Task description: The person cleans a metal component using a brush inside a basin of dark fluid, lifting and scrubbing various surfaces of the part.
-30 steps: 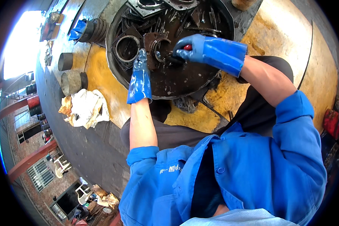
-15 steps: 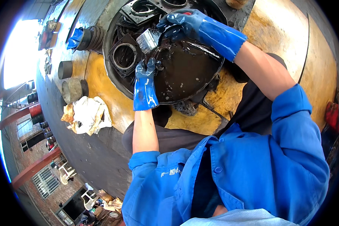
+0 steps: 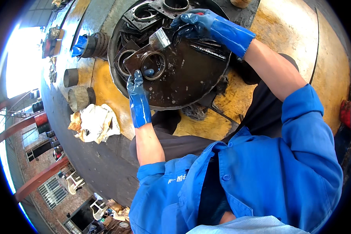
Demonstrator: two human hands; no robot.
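Observation:
My left hand point(image 3: 137, 91), in a blue rubber glove, grips the near edge of a dark, oily square plate with a round metal ring point(image 3: 154, 65). A fingertip shows through the ring's opening. The plate is tilted over a wide round pan point(image 3: 117, 84) of dark liquid. My right hand point(image 3: 195, 25), gloved alike, is closed at the pan's far side around a flat brush point(image 3: 160, 38); its handle is mostly hidden by the fingers. The brush's pale, shiny head points left, just above the plate.
Similar ringed plates point(image 3: 144, 13) are piled in the pan's far left. Left of it stand metal sleeves point(image 3: 78, 98), a crumpled white cloth point(image 3: 95, 123) and a ribbed dark cylinder with blue wrapping point(image 3: 95, 45). Yellowish boards point(image 3: 206, 124) lie beneath the pan.
My left hand has moved left and slightly nearer, and the ringed plate now shows raised in it. My right hand and the brush have shifted slightly right.

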